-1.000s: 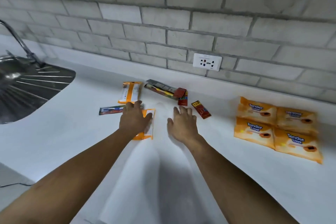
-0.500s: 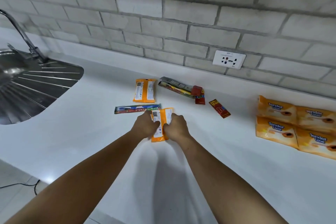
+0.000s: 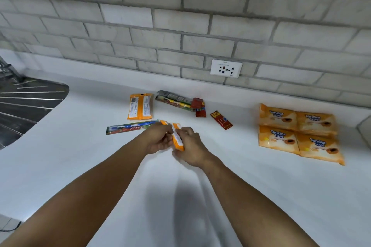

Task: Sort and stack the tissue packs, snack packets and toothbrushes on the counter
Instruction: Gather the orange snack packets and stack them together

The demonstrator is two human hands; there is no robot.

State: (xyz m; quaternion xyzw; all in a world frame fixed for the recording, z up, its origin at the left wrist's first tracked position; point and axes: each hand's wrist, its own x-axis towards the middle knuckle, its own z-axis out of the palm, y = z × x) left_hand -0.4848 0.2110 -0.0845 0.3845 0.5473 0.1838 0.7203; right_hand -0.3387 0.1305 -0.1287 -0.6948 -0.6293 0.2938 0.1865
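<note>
Both hands hold one orange tissue pack (image 3: 177,136) tilted on edge above the white counter (image 3: 80,156). My left hand (image 3: 159,139) grips its left side and my right hand (image 3: 191,146) grips its right side. A second orange tissue pack (image 3: 140,106) lies face down behind them. A packaged toothbrush (image 3: 128,127) lies just left of my left hand. More toothbrush packs (image 3: 173,102) lie near the wall, with red snack packets (image 3: 199,107) on their right end and another red snack packet (image 3: 221,120) further right.
Four orange tissue packs (image 3: 297,132) lie in a two-by-two block at the right. A steel sink drainboard (image 3: 26,104) takes up the left edge. A wall socket (image 3: 226,68) sits on the brick wall behind. A tiled corner (image 3: 364,132) juts in at far right.
My hands closed in from flat on the counter onto the orange tissue pack and lifted it, turning it up on its edge. The view shifted left and nearer.
</note>
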